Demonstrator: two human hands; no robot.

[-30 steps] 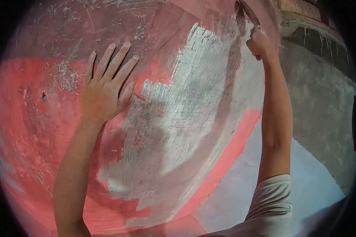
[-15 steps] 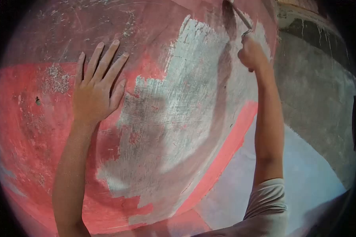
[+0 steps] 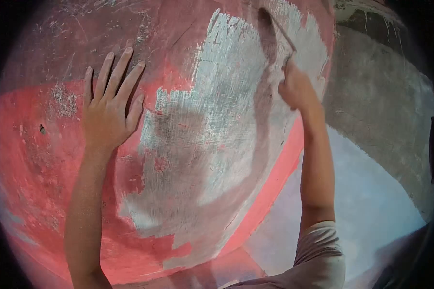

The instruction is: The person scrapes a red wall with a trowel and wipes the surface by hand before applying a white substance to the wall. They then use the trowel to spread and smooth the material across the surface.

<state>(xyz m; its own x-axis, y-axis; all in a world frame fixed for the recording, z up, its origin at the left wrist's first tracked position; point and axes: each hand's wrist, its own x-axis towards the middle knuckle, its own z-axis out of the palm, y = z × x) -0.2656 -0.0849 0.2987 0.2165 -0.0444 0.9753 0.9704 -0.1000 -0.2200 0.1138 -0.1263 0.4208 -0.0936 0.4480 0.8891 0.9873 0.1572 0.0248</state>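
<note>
One big curved surface (image 3: 29,192) here, worn red and maroon, with one large scuffed pale-grey patch (image 3: 217,111) on it. One rough grey wall (image 3: 371,96) off to the right. Left hand (image 3: 105,113), one of two, lies flat on the paint, fingers spread; right hand (image 3: 298,86) is clamped on one thin tool (image 3: 282,32) near the patch's top.

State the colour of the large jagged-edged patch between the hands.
The patch is pale grey, streaked, with small red flecks; best in the head view.
</note>
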